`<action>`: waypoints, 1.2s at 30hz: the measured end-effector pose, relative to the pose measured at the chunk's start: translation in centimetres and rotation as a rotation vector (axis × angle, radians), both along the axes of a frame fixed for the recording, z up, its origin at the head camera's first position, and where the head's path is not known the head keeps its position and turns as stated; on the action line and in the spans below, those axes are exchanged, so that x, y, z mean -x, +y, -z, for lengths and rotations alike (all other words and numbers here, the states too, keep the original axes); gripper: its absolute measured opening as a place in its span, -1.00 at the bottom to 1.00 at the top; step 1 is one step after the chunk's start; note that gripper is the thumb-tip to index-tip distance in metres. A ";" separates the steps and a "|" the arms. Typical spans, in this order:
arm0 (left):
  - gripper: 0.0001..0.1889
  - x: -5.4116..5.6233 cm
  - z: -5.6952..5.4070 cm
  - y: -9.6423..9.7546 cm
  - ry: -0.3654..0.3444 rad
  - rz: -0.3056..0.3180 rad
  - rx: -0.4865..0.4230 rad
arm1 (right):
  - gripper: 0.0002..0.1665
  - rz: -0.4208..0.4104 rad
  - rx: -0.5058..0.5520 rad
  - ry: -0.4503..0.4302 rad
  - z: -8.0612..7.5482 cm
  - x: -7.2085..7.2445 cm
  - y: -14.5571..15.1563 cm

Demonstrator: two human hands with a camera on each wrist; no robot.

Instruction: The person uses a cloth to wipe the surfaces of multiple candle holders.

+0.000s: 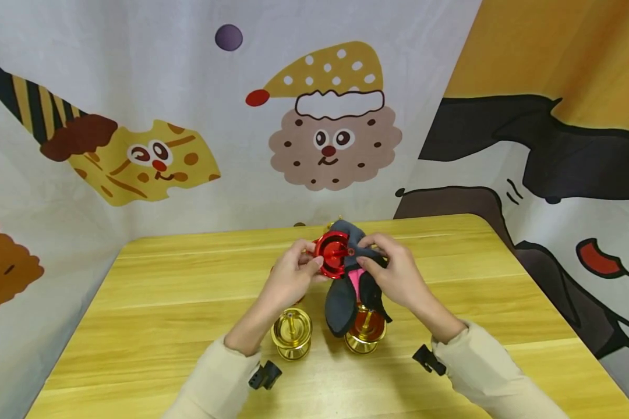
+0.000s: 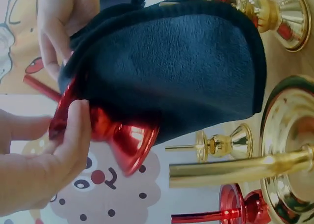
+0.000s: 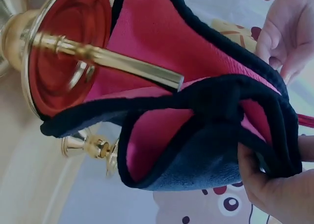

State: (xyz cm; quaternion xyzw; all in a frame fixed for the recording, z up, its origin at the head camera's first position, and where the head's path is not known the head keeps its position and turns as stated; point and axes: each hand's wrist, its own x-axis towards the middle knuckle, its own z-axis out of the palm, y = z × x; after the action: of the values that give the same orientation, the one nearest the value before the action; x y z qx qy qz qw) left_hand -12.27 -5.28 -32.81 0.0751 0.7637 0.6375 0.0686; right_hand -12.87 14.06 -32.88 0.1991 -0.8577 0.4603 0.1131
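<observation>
My left hand [image 1: 288, 279] pinches the rim of a shiny red candle holder [image 1: 331, 256], its dish tilted so the inside and central tube face the head camera. In the left wrist view, the flared base of this red candle holder [image 2: 130, 145] sticks out beside the cloth. My right hand [image 1: 395, 270] grips a dark grey cloth [image 1: 340, 305] with pink lining and black edging, bunched against the holder's right side. The loose part of the cloth hangs down, partly over a gold candle holder [image 1: 362, 345] standing on the table.
Another gold candle holder [image 1: 292, 331] stands front left on the wooden table [image 1: 188, 314]. A second red candle holder [image 2: 255, 207] and a farther gold one [image 2: 221, 146] show in the left wrist view. A cartoon-printed curtain [image 1: 162, 58] hangs behind the table.
</observation>
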 end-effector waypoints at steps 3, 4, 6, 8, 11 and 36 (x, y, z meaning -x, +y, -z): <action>-0.84 0.1 -0.2 -0.3 0.028 0.017 0.090 | -0.79 -0.017 0.007 0.058 -0.2 0.2 0.1; -0.82 0.1 -0.2 -0.3 0.034 0.035 0.092 | -0.79 -0.034 0.003 0.086 -0.3 0.2 0.1; -0.81 0.2 -0.2 -0.3 0.018 0.075 0.066 | -0.76 -0.067 -0.026 0.132 -0.6 0.3 0.1; -0.80 0.1 -0.1 -0.3 -0.005 0.101 0.045 | -0.75 -0.097 -0.060 0.158 -0.7 0.4 0.0; -0.81 0.0 0.1 -0.1 -0.041 0.087 0.031 | -0.75 -0.103 -0.101 0.146 -0.7 0.4 0.0; -0.80 0.3 0.0 -1.3 -0.084 -0.030 -0.175 | -0.79 -0.035 0.022 0.134 -0.9 0.8 1.2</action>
State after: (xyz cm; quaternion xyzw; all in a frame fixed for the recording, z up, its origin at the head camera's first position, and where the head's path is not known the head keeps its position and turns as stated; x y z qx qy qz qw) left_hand -12.59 -6.56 -32.77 0.0425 0.7026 0.7053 0.0842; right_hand -13.70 15.25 -32.03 0.2431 -0.8395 0.4574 0.1642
